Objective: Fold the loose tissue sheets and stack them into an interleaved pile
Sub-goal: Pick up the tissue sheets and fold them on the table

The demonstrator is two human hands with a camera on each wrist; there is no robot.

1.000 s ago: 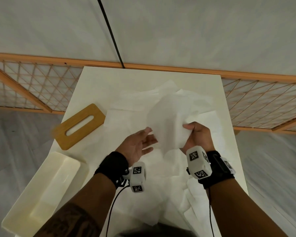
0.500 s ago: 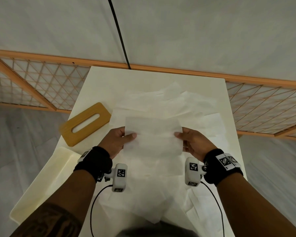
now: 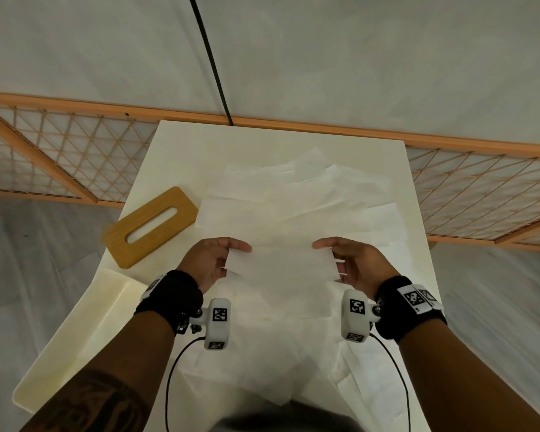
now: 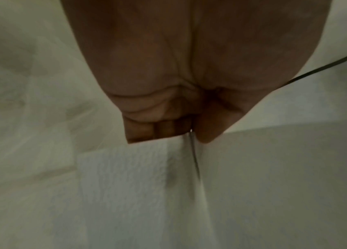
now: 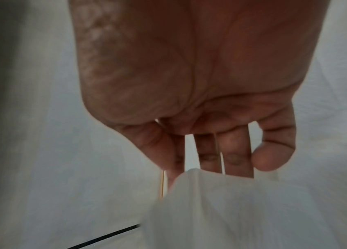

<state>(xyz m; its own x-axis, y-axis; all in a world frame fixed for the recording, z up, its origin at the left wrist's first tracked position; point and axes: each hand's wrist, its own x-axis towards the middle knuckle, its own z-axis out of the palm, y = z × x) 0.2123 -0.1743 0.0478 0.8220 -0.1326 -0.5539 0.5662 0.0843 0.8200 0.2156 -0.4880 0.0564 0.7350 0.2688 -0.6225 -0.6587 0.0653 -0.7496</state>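
Note:
A white tissue sheet (image 3: 281, 265) is stretched flat between my two hands above the table. My left hand (image 3: 214, 260) pinches its left edge between thumb and fingers; the pinch on the tissue sheet (image 4: 121, 185) shows in the left wrist view. My right hand (image 3: 353, 263) pinches the right edge, thumb on top, and the tissue sheet (image 5: 232, 210) bunches under its fingers (image 5: 234, 155) in the right wrist view. Several loose tissue sheets (image 3: 293, 198) lie spread and overlapping on the cream table (image 3: 175, 151) beneath and beyond the held one.
A wooden tissue-box lid (image 3: 150, 227) with a slot lies at the table's left. A cream box base (image 3: 85, 335) sits at the near left edge. A wood lattice rail (image 3: 60, 157) runs behind the table. Sensor cables (image 3: 175, 369) hang from my wrists.
The sheet, bunched in the right hand a second ago, is now spread flat between both hands. Both hands took its side edges and lowered it slightly toward me.

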